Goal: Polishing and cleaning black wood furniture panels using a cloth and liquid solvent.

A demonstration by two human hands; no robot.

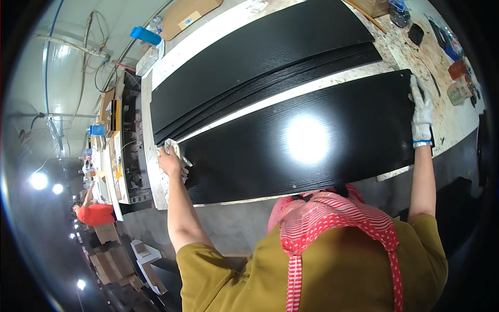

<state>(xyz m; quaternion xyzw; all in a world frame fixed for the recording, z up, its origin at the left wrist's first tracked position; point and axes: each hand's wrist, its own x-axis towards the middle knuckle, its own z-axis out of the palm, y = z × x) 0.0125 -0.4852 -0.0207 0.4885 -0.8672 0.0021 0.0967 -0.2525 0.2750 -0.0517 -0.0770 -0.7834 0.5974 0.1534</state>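
A long black board [239, 145] with a wood-grain surface lies across the worktable in front of me, a bright lamp reflected on it. At its left end my left hand [170, 161], bare, is closed on a crumpled white cloth [184, 162]. My right hand [422, 109], in a white glove with a blue cuff band, grips the board's right end edge; the fingers run along that edge and their undersides are hidden. Just beyond lies a stack of similar black boards [260, 52], several deep, their near edges slightly staggered.
The stained white worktable [403, 54] holds tools and jars [459, 91] at the far right. A blue bottle [145, 36] and a cardboard box [189, 16] stand at the far left. Another person in red [96, 213] is farther left, near stacked cartons [112, 260].
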